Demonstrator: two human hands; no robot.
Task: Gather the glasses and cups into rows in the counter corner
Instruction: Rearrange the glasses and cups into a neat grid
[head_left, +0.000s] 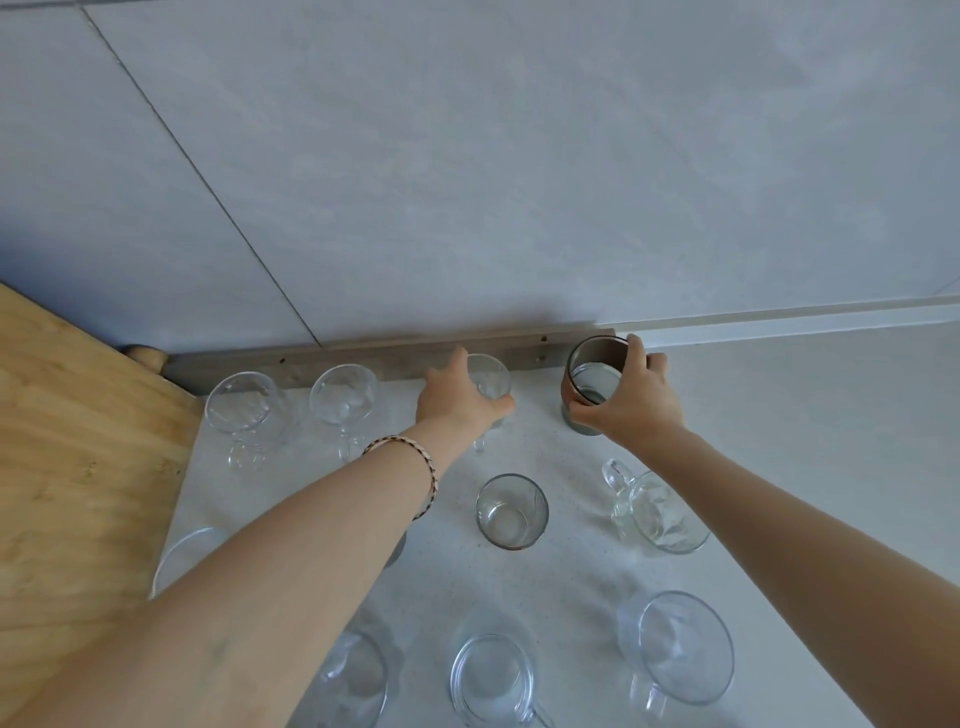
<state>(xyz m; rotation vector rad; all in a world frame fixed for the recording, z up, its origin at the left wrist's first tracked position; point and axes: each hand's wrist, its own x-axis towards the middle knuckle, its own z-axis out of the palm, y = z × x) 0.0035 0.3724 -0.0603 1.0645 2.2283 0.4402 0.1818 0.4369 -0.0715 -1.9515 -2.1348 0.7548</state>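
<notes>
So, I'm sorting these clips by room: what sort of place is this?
Probably a home kitchen: a speckled countertop meets a tiled wall, a wooden board sits at the left, and drinkware covers the counter, such as a wine glass, a tumbler and a handled cup.

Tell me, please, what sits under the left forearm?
A clear glass shows at its left edge and a darker sliver at its right; the forearm covers the rest of both.

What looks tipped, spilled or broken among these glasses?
Nothing stands out. The clear glasses and cups on the white counter stand upright, with no spill or shards; the right hand grips the brown-banded dark glass, intact.
</notes>
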